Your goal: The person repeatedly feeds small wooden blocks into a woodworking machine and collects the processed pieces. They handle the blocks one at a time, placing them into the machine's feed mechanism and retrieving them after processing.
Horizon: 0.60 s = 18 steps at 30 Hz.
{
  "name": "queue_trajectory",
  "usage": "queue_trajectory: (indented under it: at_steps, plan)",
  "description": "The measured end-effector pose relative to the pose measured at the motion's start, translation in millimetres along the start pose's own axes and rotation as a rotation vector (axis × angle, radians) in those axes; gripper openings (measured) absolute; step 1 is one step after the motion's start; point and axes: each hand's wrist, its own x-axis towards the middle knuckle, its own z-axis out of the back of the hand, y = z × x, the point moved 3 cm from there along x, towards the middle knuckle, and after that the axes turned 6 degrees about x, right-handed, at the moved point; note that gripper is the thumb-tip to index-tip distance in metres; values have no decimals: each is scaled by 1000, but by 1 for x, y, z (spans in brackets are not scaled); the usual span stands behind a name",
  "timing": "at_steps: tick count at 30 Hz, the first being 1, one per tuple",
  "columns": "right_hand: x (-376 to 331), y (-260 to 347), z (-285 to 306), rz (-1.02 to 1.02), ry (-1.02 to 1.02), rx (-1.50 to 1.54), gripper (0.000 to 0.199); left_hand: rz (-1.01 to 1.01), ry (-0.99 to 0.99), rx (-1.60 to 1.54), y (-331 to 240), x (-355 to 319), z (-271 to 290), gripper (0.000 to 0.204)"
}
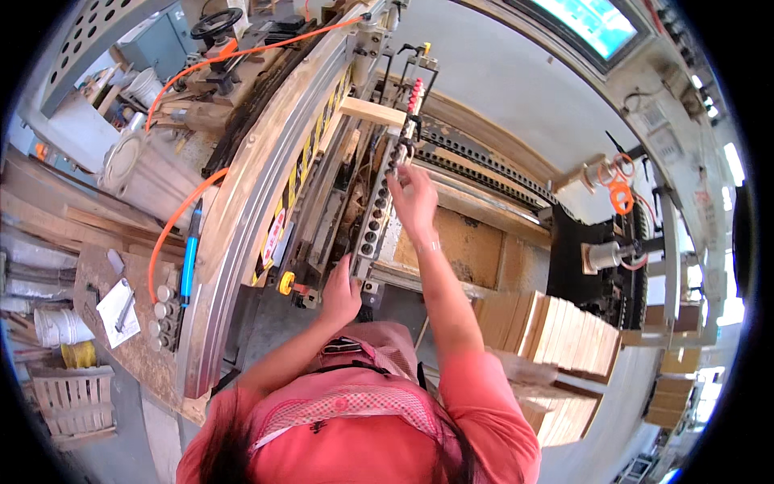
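A long metal bar [372,223] with a row of round dark holes or knobs runs away from me at the centre of the machine. My right hand [414,203] is over its far half, thumb and fingers pinched together at the row; whatever is between them is too small to make out. Low at the bar's near end, my left hand [342,295] rests with fingers stretched out along its side, seemingly holding nothing. Beyond my right hand, several red pieces [416,95] stand in line. A wooden strip [372,111] lies across the machine at the far end of the row.
Left of the bar runs a long metal rail [242,211] with a blue air gun [191,254] and orange hose [171,219] beside it. A yellow knob [286,282] sticks out near my left hand. Stacked wooden boards [556,327] stand at right, below a black cover [568,258].
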Motion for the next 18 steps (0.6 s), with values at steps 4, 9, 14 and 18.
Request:
queue_trajectory:
  at_steps: [4,9,14,18]
  plan:
    - [-131,27,60,-141,-32,-105,17,-26,5,-18,9,-1,-3,57]
    - [-255,59,122,-325,3,-193,17,-15,36,-17,8,1,-7,58]
    - [-303,84,164,-403,11,-367,19,-65,25,46,29,3,-22,59]
    - [-316,102,203,-385,-32,-507,20,14,71,-9,27,5,-15,59]
